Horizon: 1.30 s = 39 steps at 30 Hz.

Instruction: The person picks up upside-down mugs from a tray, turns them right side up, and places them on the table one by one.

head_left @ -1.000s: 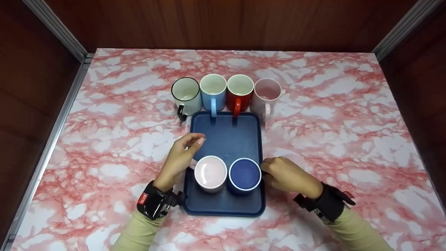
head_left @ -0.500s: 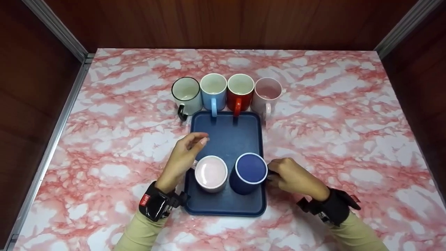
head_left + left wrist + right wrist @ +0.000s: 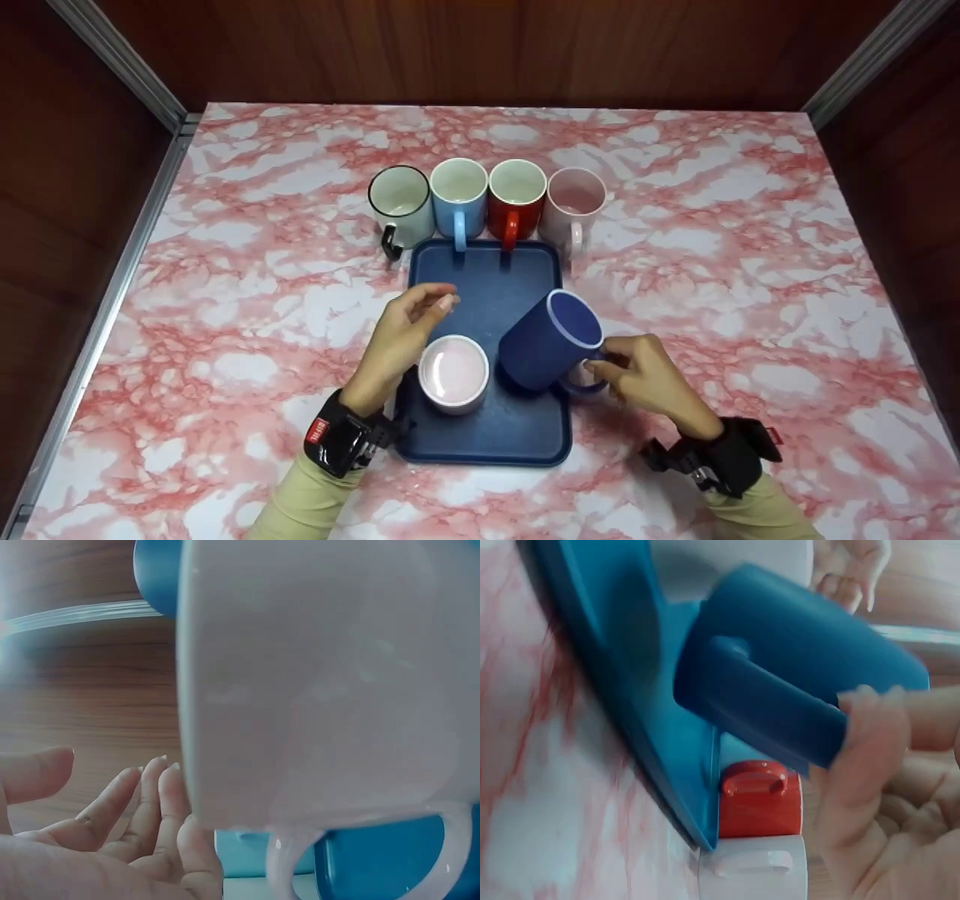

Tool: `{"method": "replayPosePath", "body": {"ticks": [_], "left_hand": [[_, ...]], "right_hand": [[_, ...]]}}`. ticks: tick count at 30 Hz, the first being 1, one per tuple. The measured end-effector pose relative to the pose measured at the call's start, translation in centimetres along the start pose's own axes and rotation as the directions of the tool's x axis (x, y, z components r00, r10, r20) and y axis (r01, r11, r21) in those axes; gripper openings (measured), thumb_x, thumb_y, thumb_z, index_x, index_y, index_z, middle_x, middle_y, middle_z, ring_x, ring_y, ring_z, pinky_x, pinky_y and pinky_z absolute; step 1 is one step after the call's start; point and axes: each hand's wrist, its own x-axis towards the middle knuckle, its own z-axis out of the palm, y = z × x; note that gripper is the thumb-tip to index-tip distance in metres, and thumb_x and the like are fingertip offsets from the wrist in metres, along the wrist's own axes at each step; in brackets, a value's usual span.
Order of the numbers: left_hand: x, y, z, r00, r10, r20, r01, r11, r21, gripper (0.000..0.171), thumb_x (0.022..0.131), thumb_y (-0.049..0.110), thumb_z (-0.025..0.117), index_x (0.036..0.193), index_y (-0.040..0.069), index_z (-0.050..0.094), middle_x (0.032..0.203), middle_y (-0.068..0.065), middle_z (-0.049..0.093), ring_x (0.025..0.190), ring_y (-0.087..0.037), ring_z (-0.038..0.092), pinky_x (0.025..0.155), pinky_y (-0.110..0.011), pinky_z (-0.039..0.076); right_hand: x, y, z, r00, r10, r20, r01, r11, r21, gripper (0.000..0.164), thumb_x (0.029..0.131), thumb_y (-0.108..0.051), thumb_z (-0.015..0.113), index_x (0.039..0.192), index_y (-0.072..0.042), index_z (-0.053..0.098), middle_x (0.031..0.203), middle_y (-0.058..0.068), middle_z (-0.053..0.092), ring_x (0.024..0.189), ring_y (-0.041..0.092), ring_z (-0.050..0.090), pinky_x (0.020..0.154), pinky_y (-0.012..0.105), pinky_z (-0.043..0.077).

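Observation:
My right hand (image 3: 649, 375) pinches the handle of a dark blue mug (image 3: 536, 345), thumb and fingers on it. The mug tilts to the right over the tray (image 3: 480, 442), its white-ringed end facing up and right. Whether that end is the mouth or the base, I cannot tell. A pale pink mug (image 3: 454, 375) stands on the tray to its left. Beside it my left hand (image 3: 397, 334) hovers with loosely curved fingers, holding nothing. In the left wrist view the pink mug's side and handle (image 3: 289, 862) fill much of the picture.
Behind the tray several mugs stand in a row: white with a black rim (image 3: 401, 202), light blue (image 3: 459, 199), red (image 3: 517, 202) and pink (image 3: 574, 202). Their handles face me. The marbled table (image 3: 750, 300) meets brown panels (image 3: 480, 52) at the back and sides.
The blue mug has gone from upright to lifted and tilted right, with my right hand on its handle. My left hand has shifted slightly right. The pink mug on the tray stays put.

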Motion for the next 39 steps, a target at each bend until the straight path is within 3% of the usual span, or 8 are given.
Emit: {"method": "replayPosePath", "body": {"ticks": [4, 8, 16, 22, 25, 29, 34, 39], "left_hand": [[-0.4, 0.6, 0.6, 1.0, -0.002, -0.003, 0.001, 0.996, -0.089, 0.025, 0.093, 0.008, 0.049, 0.114, -0.006, 0.054, 0.101, -0.018, 0.061, 0.096, -0.027, 0.056, 0.077, -0.031, 0.043], [-1.0, 1.4, 1.7, 0.998, -0.022, 0.052, 0.032, 0.979, -0.2, 0.023, 0.093, 0.007, 0.048, 0.11, -0.008, 0.053, 0.098, -0.017, 0.061, 0.091, -0.024, 0.058, 0.077, -0.032, 0.047], [-2.0, 1.7, 4.6, 0.97, -0.091, 0.224, 0.168, 0.922, -0.35, 0.017, 0.092, 0.003, 0.049, 0.103, -0.01, 0.051, 0.095, -0.013, 0.059, 0.088, -0.021, 0.057, 0.076, -0.031, 0.049], [-2.3, 1.2, 6.9, 0.957, -0.203, 0.209, 0.27, 0.887, -0.375, 0.022, 0.093, 0.003, 0.048, 0.111, -0.008, 0.043, 0.099, -0.011, 0.051, 0.089, -0.017, 0.053, 0.073, -0.028, 0.049], [-2.3, 1.1, 7.9, 0.955, -0.235, 0.182, 0.29, 0.869, -0.4, 0.031, 0.094, 0.005, 0.047, 0.12, -0.007, 0.036, 0.103, -0.012, 0.047, 0.093, -0.019, 0.05, 0.073, -0.028, 0.049], [-2.2, 0.9, 8.9, 0.949, -0.271, 0.161, 0.315, 0.82, -0.477, 0.033, 0.095, 0.007, 0.046, 0.123, -0.006, 0.034, 0.106, -0.014, 0.049, 0.096, -0.021, 0.051, 0.076, -0.032, 0.049], [-1.9, 0.2, 9.7, 0.94, -0.277, 0.201, 0.342, 0.746, -0.571, 0.022, 0.095, 0.006, 0.046, 0.111, -0.008, 0.044, 0.099, -0.011, 0.053, 0.092, -0.019, 0.054, 0.08, -0.035, 0.049], [-1.2, -0.7, 10.3, 0.95, -0.226, 0.215, 0.312, 0.683, -0.66, 0.013, 0.096, 0.007, 0.045, 0.098, -0.001, 0.054, 0.089, -0.007, 0.057, 0.087, -0.016, 0.055, 0.079, -0.035, 0.047]], "right_hand": [[0.0, -0.6, 0.1, 0.986, 0.158, -0.045, -0.147, 0.972, 0.183, 0.012, 0.085, -0.004, 0.062, 0.079, 0.006, 0.063, 0.062, 0.012, 0.06, 0.04, 0.014, 0.05, 0.037, 0.033, 0.044], [0.1, -1.1, 0.7, 0.959, 0.266, -0.098, -0.211, 0.9, 0.381, 0.016, 0.086, -0.003, 0.061, 0.079, 0.01, 0.061, 0.066, 0.019, 0.059, 0.039, 0.016, 0.049, 0.037, 0.035, 0.044], [0.7, -2.1, 2.0, 0.92, 0.329, -0.212, -0.057, 0.649, 0.759, 0.013, 0.083, 0.004, 0.061, 0.075, 0.014, 0.058, 0.064, 0.017, 0.06, 0.038, 0.014, 0.049, 0.036, 0.024, 0.04], [0.9, -2.4, 2.4, 0.918, 0.312, -0.245, 0.057, 0.508, 0.86, 0.01, 0.086, 0.005, 0.056, 0.08, 0.009, 0.062, 0.066, 0.012, 0.061, 0.042, 0.012, 0.05, 0.038, 0.022, 0.04], [0.9, -2.5, 2.5, 0.925, 0.286, -0.248, 0.091, 0.468, 0.879, 0.012, 0.088, 0.004, 0.054, 0.08, 0.007, 0.063, 0.067, 0.012, 0.061, 0.043, 0.011, 0.05, 0.039, 0.022, 0.04], [0.9, -2.7, 2.5, 0.927, 0.278, -0.253, 0.112, 0.438, 0.892, 0.014, 0.089, 0.002, 0.054, 0.078, 0.005, 0.063, 0.067, 0.011, 0.062, 0.044, 0.011, 0.051, 0.039, 0.021, 0.04], [0.9, -2.6, 2.6, 0.932, 0.26, -0.254, 0.132, 0.409, 0.903, 0.017, 0.09, 0.002, 0.051, 0.078, 0.005, 0.063, 0.067, 0.011, 0.062, 0.045, 0.01, 0.052, 0.039, 0.02, 0.042], [0.9, -2.5, 2.7, 0.943, 0.218, -0.251, 0.153, 0.385, 0.91, 0.019, 0.092, 0.003, 0.048, 0.08, 0.006, 0.063, 0.068, 0.012, 0.062, 0.045, 0.011, 0.052, 0.04, 0.02, 0.042]]}}
